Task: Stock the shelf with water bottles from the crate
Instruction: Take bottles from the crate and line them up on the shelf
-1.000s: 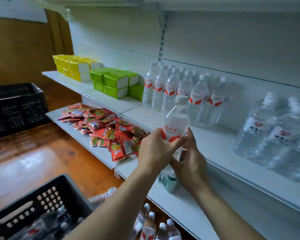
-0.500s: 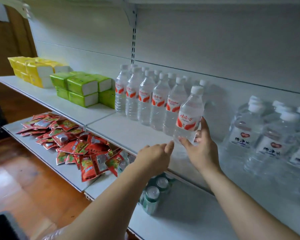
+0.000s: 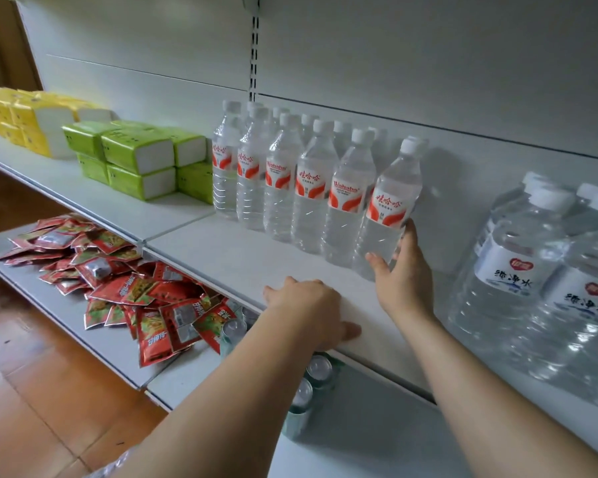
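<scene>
Right hand (image 3: 399, 277) gripping lower body of water bottle (image 3: 389, 208), bottle upright on shelf (image 3: 242, 257) at right end of front bottle row (image 3: 283, 181), left hand (image 3: 308, 310) empty, palm down, fingers loosely spread on shelf front edge

The water bottle (image 3: 387, 215) in my right grip (image 3: 403, 274) is clear, ribbed plastic with a glossy red-and-white label and a matt white cap. My left grip (image 3: 308, 310) rests on the shelf (image 3: 221, 257), smooth white-painted board with a dull sheen. The big jugs (image 3: 511, 270) are thin clear plastic, shiny. The snack sachets (image 3: 152, 305) are crinkled glossy foil. The tissue packs (image 3: 137, 160) wear slick plastic film. The floor (image 3: 32, 367) is polished reddish wood.
</scene>
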